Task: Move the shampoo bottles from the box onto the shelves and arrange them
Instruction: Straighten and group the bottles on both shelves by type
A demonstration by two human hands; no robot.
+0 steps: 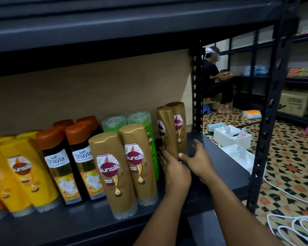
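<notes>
Between both hands' grip (180,159), rear gold bottle pair (171,128), upright.

Pretty dim storeroom, with black metal racking (270,107) up close and a plain beige wall (89,86) behind it. The floor (292,157) is patterned tile in orange, black and cream, with white cables (292,226) looped across it, a couple of open white boxes (232,137) and a cardboard box (294,102) under the far shelving. Further back a person (215,77) sits facing more dark shelves (256,77) along a pale wall.
</notes>
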